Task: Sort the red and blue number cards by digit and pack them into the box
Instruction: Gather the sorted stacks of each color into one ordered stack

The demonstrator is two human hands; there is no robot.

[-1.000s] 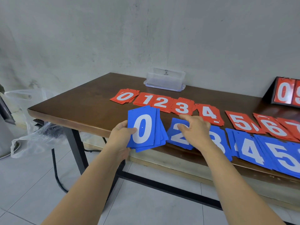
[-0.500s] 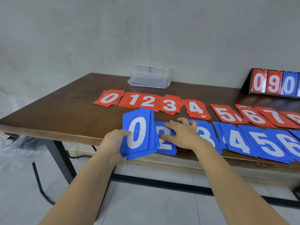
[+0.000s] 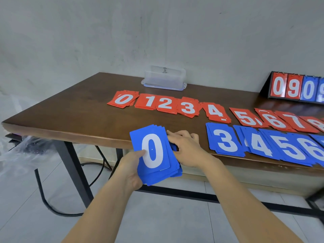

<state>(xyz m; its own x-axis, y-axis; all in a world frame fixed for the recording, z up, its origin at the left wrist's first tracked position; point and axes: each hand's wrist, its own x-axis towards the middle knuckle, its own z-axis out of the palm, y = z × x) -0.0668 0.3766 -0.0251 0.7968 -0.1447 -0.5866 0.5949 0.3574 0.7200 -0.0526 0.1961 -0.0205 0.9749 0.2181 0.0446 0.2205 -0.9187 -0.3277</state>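
head view: both hands (left (image 3: 131, 165), right (image 3: 186, 147)) grip blue cards (image 3: 155, 155).

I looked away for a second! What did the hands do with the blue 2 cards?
The right hand slid the blue 2 pile off the table toward the blue 0 stack held by the left hand; those cards now sit mostly hidden behind that stack, under the right hand's fingers. The red piles, blue 3 pile and clear box stayed put.
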